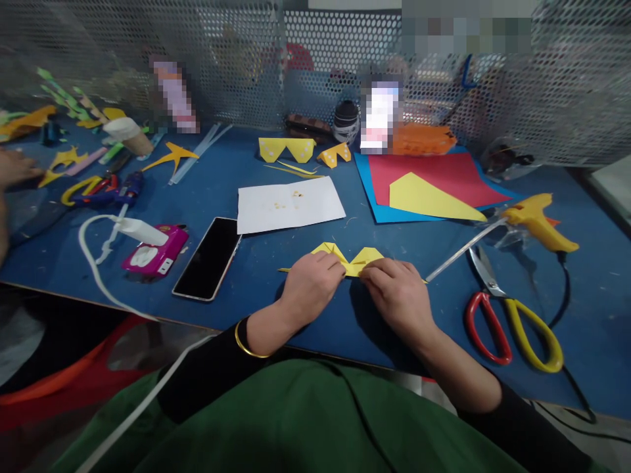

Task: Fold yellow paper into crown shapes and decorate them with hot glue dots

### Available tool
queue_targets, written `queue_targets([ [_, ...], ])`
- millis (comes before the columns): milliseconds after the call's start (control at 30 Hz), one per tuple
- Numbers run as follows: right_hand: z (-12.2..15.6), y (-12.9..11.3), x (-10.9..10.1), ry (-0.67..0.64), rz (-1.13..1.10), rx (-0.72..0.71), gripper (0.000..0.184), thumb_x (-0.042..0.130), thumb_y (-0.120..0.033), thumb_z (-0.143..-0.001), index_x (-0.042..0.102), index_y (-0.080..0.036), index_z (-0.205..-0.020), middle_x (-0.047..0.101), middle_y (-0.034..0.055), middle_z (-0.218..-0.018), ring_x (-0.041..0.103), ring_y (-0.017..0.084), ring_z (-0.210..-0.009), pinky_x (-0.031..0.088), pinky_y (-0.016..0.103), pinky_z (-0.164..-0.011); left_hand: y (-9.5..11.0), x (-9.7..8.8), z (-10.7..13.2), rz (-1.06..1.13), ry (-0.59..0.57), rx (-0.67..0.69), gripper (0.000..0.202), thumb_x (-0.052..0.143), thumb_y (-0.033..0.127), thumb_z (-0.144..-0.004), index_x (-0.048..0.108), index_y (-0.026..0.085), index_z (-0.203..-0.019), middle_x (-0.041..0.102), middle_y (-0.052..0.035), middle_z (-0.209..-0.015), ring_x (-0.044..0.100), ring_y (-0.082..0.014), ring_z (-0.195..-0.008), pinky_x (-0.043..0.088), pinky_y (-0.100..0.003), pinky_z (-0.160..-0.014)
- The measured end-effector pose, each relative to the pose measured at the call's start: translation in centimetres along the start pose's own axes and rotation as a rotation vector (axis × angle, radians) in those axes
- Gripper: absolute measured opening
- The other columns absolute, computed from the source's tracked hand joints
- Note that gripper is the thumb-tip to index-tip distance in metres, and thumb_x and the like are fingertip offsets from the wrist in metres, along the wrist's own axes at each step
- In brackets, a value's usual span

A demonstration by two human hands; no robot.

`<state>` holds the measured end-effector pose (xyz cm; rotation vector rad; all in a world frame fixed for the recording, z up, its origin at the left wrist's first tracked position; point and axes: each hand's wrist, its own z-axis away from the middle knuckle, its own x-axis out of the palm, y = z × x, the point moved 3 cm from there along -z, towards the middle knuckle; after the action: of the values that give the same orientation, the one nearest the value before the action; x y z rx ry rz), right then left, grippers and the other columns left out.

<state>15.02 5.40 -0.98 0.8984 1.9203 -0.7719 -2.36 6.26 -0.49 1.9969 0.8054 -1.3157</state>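
A folded yellow paper piece [353, 268] with two pointed lobes lies at the front of the blue table. My left hand [314, 276] pinches its left half, the fingertips near the middle notch. My right hand [398, 292] grips the lower edge of the right half, fingers curled, and the fingertips partly cover the paper. Beyond my hands is a white sheet [290, 210] with small yellowish marks. Further back stand a yellow folded paper shape [287, 150] and a smaller orange one [335, 155], both with pale dots.
Right: scissors [493, 289], a yellow glue gun [535, 220] with its cord, and yellow paper [428, 199] over red and blue sheets. Left: a phone [210, 258], a pink power adapter [156, 251], a blue glue gun [111, 192] and another person's hand [17, 169]. A perforated metal panel [236, 72] rises behind.
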Motion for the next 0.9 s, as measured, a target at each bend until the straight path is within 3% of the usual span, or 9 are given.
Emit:
queue_targets([
  [200,0.0,0.6,0.4,-0.044,-0.117,0.192,0.022,0.056,-0.023,-0.096,0.075,-0.023,-0.084,0.068,0.0026,-0.085,0.061,0.017,-0.081,0.036,0.032,-0.071,-0.2,-0.2,-0.2,0.019,0.03,-0.034,0.027,0.047,0.021,-0.103,0.067,0.017,-0.086,0.069,-0.0044,-0.087,0.06,-0.0205,-0.086,0.041,-0.036,-0.079],
  [533,-0.8,0.6,0.8,-0.08,-0.17,0.342,0.022,0.054,-0.021,-0.094,0.072,-0.023,-0.08,0.069,0.0027,-0.083,0.062,0.02,-0.082,0.032,0.033,-0.073,-1.1,0.1,-0.7,0.108,-0.01,-0.168,0.025,0.054,0.03,-0.102,0.071,0.02,-0.085,0.069,-0.002,-0.087,0.058,-0.0208,-0.084,0.04,-0.04,-0.083],
  [900,-1.2,0.6,0.8,-0.095,-0.142,0.379,0.015,0.057,-0.022,-0.089,0.067,-0.023,-0.079,0.07,0.0019,-0.074,0.061,0.021,-0.074,0.032,0.034,-0.073,-1.2,0.2,-1.1,-0.031,0.007,-0.144,0.032,0.051,0.033,-0.103,0.068,0.018,-0.082,0.067,-0.0043,-0.083,0.056,-0.0219,-0.083,0.039,-0.04,-0.084],
])
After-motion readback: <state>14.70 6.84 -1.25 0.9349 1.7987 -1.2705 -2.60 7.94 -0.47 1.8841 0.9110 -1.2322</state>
